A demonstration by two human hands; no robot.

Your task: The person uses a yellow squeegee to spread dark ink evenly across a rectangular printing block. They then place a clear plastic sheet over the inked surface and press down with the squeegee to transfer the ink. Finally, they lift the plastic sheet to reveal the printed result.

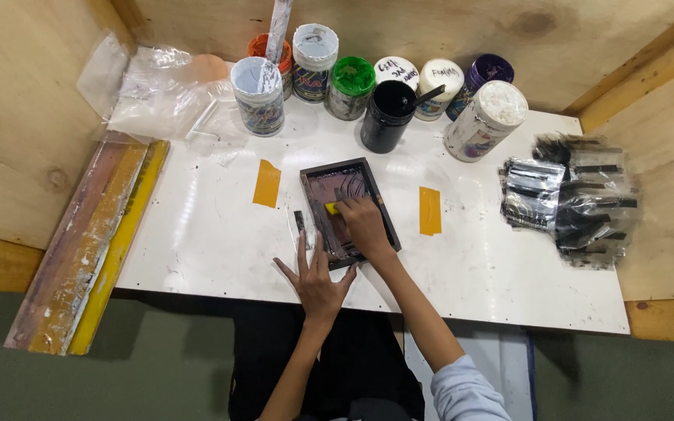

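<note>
Hands (345, 249) on frame (350, 210) (table (212, 234) edge near)

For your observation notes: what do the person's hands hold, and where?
Right hand grips a small yellow squeegee from above; left hand presses flat on the dark screen frame near edge.

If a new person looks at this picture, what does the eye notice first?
The dark frame at mid-table, with the right hand pressing a yellow tool inside it and the left hand flat on its near edge. Then the jars along the back and the black stack at right.
</note>
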